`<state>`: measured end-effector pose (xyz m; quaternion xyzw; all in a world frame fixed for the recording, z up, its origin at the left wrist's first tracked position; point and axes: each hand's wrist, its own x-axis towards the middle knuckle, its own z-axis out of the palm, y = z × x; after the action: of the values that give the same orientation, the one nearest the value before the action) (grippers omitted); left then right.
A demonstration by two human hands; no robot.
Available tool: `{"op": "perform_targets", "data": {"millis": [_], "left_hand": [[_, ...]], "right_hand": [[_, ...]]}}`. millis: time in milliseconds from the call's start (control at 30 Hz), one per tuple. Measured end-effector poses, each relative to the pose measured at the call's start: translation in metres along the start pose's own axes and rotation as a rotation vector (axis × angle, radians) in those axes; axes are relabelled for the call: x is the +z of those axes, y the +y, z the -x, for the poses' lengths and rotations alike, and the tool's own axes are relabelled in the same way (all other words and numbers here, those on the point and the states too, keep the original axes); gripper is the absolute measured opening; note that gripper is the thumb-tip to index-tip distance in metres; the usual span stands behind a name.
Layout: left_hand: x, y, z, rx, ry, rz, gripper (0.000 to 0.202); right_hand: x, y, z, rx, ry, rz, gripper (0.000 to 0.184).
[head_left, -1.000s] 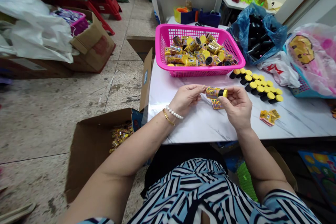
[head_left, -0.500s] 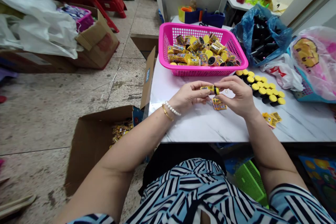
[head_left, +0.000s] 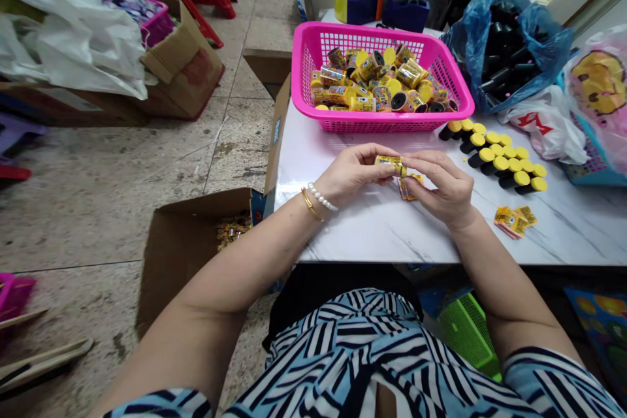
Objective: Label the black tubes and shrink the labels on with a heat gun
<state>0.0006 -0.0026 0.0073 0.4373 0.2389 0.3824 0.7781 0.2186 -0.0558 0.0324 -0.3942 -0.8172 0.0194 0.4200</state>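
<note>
L hand (head_left: 350, 173) & R hand (head_left: 441, 186) are together over the middle of the desk, both clamped on a small yellow-labelled tube (head_left: 390, 165), fingertips pinching it from either end, approx centre of the pair. Right under the R fingers, a couple of printed yellow packets (head_left: 409, 188) lie on the white marble-look desk (head_left: 382, 238), touching each other, tucked just below the tube. Pearl bracelet (head_left: 321, 196) & thin gold bangle (head_left: 311, 204) sit on the L wrist.

Far edge of desk: hot-pink plastic basket (head_left: 382, 123) heaped w/ more yellow-labelled tubes (head_left: 377, 85), some lying w/ black ends showing, some w/ yellow caps. Just right of the basket, toward the far R corner, yellow-capped black tubes (head_left: 499, 163) stand in tight rows, caps up & tilted a bit. Near R edge, a small pile of the same printed packets (head_left: 512, 221), well apart from the hands.

Behind the rows: blue plastic bag (head_left: 509, 46) full of black tubes, beside it a white carrier bag w/ red logo (head_left: 548, 124) & a pink printed bag (head_left: 600, 85). Past the L edge, on the floor, an open cardboard box (head_left: 186, 235) holds loose gold packets (head_left: 232, 232). Striped blouse (head_left: 372, 366) fills the bottom of the view, w/ a green plastic crate (head_left: 467, 333) on the floor under the near desk edge.
</note>
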Motion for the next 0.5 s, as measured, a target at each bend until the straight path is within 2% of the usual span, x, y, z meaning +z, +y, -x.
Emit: {"op": "perform_targets", "data": {"millis": [133, 200, 267, 400, 500], "left_hand": [[0.004, -0.003, 0.001, 0.092, 0.054, -0.181, 0.055], [0.003, -0.003, 0.001, 0.055, 0.060, -0.191, 0.062], [0.000, -0.003, 0.002, -0.007, 0.044, -0.111, 0.068], [-0.008, -0.002, 0.000, -0.094, 0.059, 0.000, 0.056], [-0.008, -0.005, -0.001, -0.050, 0.095, -0.077, 0.046]], "right_hand": [[0.020, -0.003, 0.009, 0.465, 0.032, -0.276, 0.030], [0.026, -0.004, 0.011, 0.598, 0.023, -0.402, 0.030], [0.026, -0.002, 0.011, 0.555, 0.025, -0.386, 0.030], [0.015, 0.002, 0.008, 0.262, 0.015, -0.147, 0.028], [0.014, 0.002, 0.009, 0.231, 0.011, -0.088, 0.023]]}}
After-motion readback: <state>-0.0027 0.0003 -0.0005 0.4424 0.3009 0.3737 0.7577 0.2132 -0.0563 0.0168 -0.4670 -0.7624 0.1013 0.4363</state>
